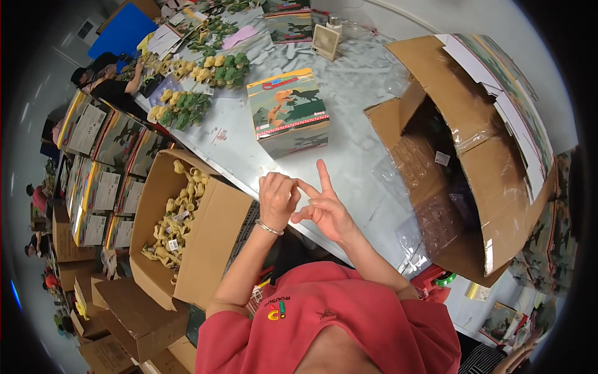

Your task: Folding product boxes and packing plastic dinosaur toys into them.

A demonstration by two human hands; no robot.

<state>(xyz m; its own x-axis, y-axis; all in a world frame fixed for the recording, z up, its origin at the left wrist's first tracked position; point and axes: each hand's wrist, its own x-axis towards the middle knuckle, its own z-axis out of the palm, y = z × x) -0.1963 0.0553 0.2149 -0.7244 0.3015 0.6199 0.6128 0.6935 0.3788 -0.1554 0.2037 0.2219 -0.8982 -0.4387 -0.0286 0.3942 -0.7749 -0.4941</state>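
Observation:
My left hand (278, 198), with a bracelet at its wrist, is closed in a curled pinch in front of my chest. What it pinches, if anything, is hidden behind its fingers. My right hand (329, 210) is beside it with fingers spread, one pointing up and another reaching to the left hand's fingertips. Just beyond both hands, a closed green dinosaur-print box (288, 106) stands on the grey table (230, 140), touched by neither hand.
At right a large open carton (498, 187) holds clear plastic wrap. At left stands a carton of yellowish toy figures (177, 215), beside stacked printed boxes (93, 168). Green and yellow toys (184, 109) and a small fan (326, 42) lie farther back. Another person (112, 78) works at far left.

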